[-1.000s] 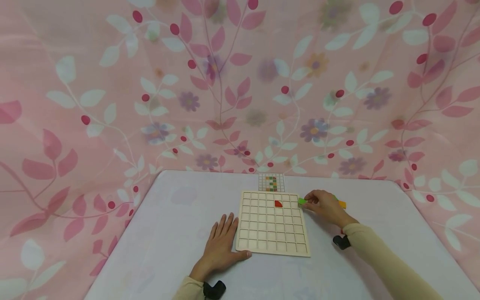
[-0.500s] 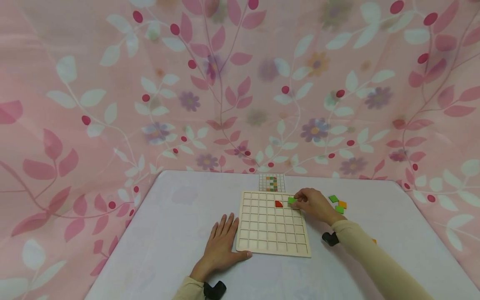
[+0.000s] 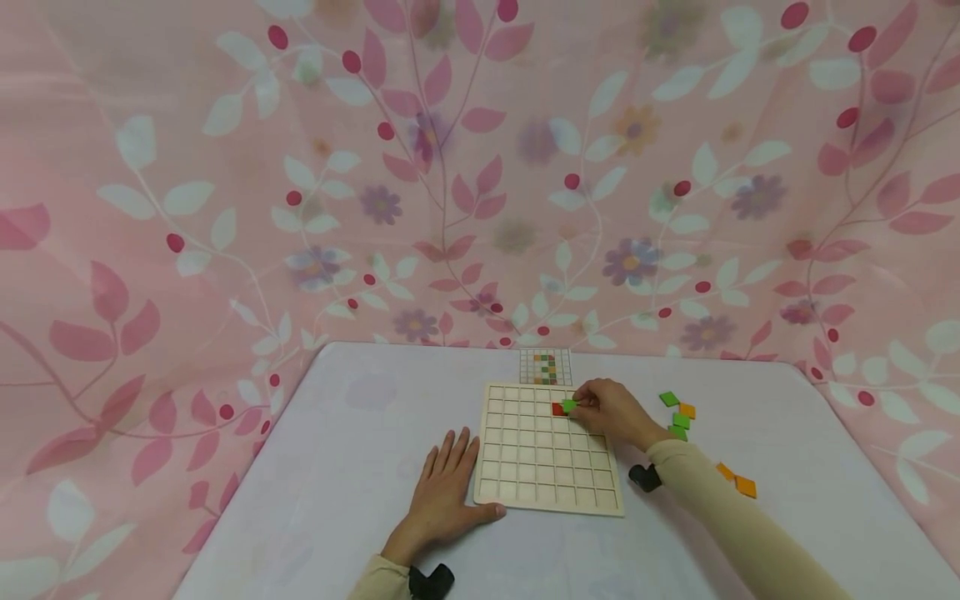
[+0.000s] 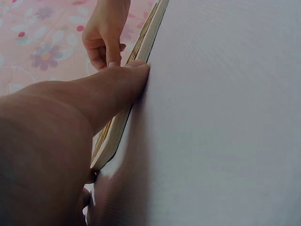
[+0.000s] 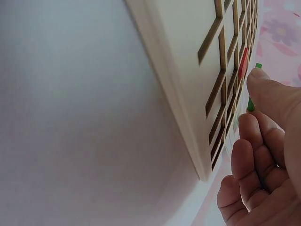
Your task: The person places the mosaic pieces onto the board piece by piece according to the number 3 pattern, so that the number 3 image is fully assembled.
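A pale wooden grid board (image 3: 517,467) lies flat on the table. In one of its upper cells sits a red tile (image 3: 557,409), partly overlapped in the head view by a green tile (image 3: 569,405). My right hand (image 3: 617,412) pinches that green tile between thumb and fingers, over the board's upper right part; the right wrist view shows the green tile (image 5: 251,99) edge-on. On the board's left side rests my left hand (image 3: 442,492), fingers straight and spread along the edge, with its thumb against the front left corner.
Behind the board lies a small printed grid card (image 3: 529,367) with coloured squares. Right of the board, green tiles (image 3: 681,421) and orange tiles (image 3: 746,487) are scattered on the white table (image 3: 360,467). A pink floral curtain (image 3: 480,208) hangs behind.
My right hand has carried the green tile leftward from the board's right edge to beside the red tile. More loose tiles show behind it. The left hand stays in place.
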`<state>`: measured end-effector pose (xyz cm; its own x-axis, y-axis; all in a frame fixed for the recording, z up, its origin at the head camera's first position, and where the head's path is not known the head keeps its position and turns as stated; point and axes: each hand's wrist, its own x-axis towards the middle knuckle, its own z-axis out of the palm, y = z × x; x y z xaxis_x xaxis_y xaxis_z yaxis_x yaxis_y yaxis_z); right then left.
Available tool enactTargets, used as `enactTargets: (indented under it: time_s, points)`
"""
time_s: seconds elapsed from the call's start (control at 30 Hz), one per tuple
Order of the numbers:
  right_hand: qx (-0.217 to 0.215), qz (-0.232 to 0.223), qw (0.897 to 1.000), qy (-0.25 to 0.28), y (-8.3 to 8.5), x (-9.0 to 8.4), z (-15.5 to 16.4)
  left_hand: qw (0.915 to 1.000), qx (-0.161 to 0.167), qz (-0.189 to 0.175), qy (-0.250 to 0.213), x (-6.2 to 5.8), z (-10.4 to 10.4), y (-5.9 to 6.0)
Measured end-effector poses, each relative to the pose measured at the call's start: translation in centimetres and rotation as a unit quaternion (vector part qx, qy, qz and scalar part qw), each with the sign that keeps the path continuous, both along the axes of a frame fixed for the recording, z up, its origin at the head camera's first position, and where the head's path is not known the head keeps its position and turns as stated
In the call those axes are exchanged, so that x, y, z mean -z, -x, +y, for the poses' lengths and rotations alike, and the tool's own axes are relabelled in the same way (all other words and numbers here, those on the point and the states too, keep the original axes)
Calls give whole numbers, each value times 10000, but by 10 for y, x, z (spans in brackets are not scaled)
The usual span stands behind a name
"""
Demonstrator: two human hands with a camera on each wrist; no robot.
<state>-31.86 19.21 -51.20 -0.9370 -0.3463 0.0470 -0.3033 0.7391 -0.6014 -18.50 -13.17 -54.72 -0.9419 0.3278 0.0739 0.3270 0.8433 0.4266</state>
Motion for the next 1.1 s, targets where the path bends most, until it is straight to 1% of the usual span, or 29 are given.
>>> enactTargets:
  time_s: [0.17,0.4,0.73,0.9,1.1]
  points:
    - [-18,110,9999,-61,1,0,-8,10000,0,14,42,-1,0,0]
    - [-256,380,9989,-62,2,-2,-19,10000,42,84,-22,-1,-1,0]
    - [-405,516,9978,-16,6,-2,-33,10000,0,44,-7,0,0,0]
    - [-465,548,9974,-107,9,0,-38,9999,7,101,-36,2,0,0]
    - [-504,724,9957,-268,13,2,-40,9999,15,78,-61,1,-1,0]
